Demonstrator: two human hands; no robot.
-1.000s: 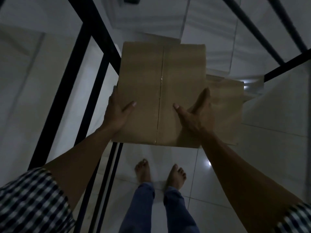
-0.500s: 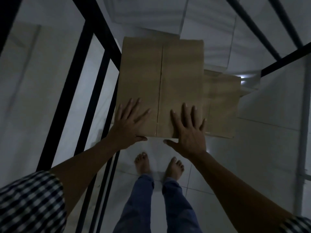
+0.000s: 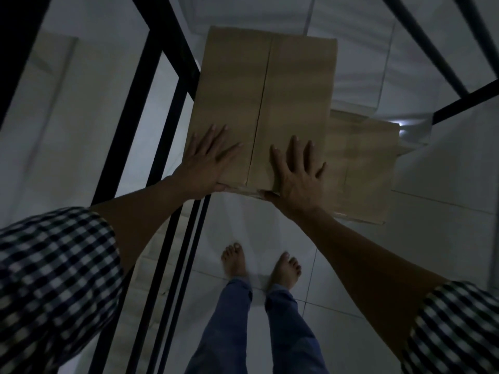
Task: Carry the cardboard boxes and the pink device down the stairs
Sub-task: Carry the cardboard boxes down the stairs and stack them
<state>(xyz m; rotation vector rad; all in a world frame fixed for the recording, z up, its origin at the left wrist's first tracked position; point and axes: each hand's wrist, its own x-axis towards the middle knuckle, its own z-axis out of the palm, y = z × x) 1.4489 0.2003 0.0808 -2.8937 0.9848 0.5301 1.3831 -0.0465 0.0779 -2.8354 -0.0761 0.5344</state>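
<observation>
The left fingers [image 3: 213, 136] lay straight and spread on the top box [image 3: 267, 85], near its near-left corner, with the left hand [image 3: 205, 163] flat against the cardboard. The right fingers [image 3: 294, 147] lay spread the same way near the box's near-right corner, under the right hand [image 3: 299, 174]. Both thumbs sat at the box's near edge; whether they hooked beneath it could not be told. Neither hand curled round anything.

The top box was closed, its flap seam running away from the person between the two hands. A second box [image 3: 361, 168] lay lower, jutting out from under the top box's right side.

A black railing [image 3: 164, 85] ran just left of the top box. Pale stairs [image 3: 359, 76] showed beyond its far-right corner. Below its near edge, bare feet [image 3: 235, 260] stood on a white tiled floor [image 3: 378, 252]. Checked sleeves [image 3: 54, 265] covered the upper arms.
</observation>
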